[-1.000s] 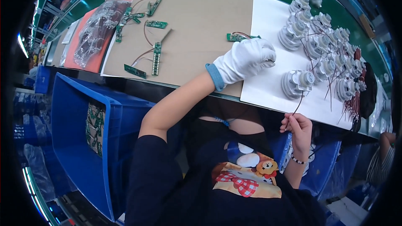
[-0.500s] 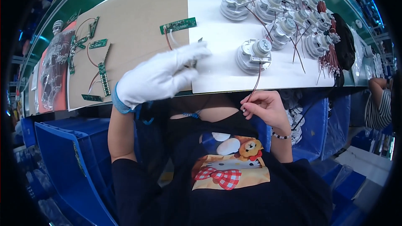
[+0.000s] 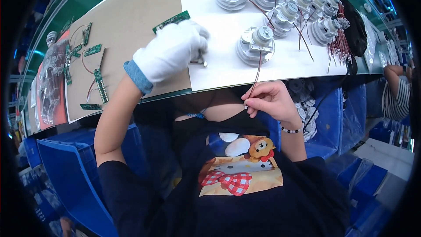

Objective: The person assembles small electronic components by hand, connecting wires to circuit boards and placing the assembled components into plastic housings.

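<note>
Gloved left hand (image 3: 171, 52) now curled on half-hidden metal tool (image 3: 201, 58), right hand (image 3: 268, 102) pinching wire (image 3: 255, 75).

The gloved left hand (image 3: 172, 51) grips a small metal tool (image 3: 201, 59); the bare right hand (image 3: 268, 102) pinches a motor's (image 3: 256, 45) wire (image 3: 255, 76).

Bare white sheet (image 3: 219, 68) lies open between the gloved left hand (image 3: 171, 52) and the nearest motor (image 3: 256, 46). Behind it, motors (image 3: 280, 4) crowd together, their red wires (image 3: 302, 35) crossing the gaps. Left, the cardboard (image 3: 127, 30) looks mostly free; circuit boards (image 3: 94, 77) seem to litter its far edge.
</note>
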`<act>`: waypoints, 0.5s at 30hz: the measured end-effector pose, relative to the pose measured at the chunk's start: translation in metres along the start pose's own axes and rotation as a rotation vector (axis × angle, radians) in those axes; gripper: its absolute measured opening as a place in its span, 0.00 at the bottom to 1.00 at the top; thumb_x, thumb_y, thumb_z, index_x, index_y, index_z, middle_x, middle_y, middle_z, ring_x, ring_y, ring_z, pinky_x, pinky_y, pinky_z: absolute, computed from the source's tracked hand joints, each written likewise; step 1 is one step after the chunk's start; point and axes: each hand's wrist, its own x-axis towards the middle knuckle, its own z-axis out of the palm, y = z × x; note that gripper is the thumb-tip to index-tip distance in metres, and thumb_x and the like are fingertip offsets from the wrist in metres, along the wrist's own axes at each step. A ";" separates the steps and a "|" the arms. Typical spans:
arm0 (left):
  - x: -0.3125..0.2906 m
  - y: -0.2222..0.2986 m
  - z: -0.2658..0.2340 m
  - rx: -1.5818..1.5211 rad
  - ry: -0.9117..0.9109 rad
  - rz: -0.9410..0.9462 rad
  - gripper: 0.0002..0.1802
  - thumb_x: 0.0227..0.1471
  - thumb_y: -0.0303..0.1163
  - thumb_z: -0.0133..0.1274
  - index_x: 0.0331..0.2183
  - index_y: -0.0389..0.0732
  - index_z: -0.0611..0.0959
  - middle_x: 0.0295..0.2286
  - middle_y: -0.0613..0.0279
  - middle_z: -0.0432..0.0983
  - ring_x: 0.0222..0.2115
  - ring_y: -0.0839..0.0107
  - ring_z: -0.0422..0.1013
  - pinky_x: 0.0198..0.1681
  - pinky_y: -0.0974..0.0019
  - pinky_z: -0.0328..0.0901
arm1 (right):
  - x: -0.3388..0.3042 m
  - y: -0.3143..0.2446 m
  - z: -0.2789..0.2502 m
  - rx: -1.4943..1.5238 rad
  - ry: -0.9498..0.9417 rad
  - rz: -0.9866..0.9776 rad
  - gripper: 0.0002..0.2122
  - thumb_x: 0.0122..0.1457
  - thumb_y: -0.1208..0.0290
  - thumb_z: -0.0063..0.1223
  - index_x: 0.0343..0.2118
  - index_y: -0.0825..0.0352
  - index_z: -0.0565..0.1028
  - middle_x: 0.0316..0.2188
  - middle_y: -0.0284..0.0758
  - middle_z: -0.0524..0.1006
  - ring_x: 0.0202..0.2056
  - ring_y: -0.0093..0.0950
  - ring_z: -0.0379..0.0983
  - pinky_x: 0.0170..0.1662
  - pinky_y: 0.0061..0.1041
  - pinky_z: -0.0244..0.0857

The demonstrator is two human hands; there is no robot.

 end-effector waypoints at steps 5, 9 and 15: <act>0.006 0.004 0.009 0.086 0.268 -0.327 0.10 0.49 0.36 0.49 0.31 0.42 0.80 0.26 0.54 0.74 0.29 0.57 0.72 0.35 0.61 0.66 | 0.004 0.003 0.007 0.092 -0.017 -0.035 0.04 0.51 0.81 0.52 0.28 0.77 0.75 0.29 0.40 0.75 0.23 0.20 0.73 0.25 0.14 0.71; -0.016 -0.041 -0.023 0.059 0.711 -0.446 0.16 0.51 0.42 0.47 0.31 0.38 0.79 0.28 0.53 0.75 0.29 0.60 0.73 0.33 0.63 0.66 | 0.000 -0.001 0.009 0.086 0.015 -0.042 0.03 0.51 0.82 0.51 0.28 0.77 0.75 0.29 0.40 0.75 0.23 0.20 0.73 0.25 0.15 0.71; -0.049 0.017 -0.036 -0.138 0.038 -1.045 0.23 0.43 0.48 0.55 0.29 0.35 0.80 0.27 0.51 0.75 0.28 0.62 0.73 0.32 0.64 0.66 | 0.003 0.003 0.006 0.116 0.017 -0.060 0.04 0.51 0.82 0.52 0.29 0.77 0.74 0.26 0.38 0.75 0.23 0.20 0.73 0.25 0.15 0.71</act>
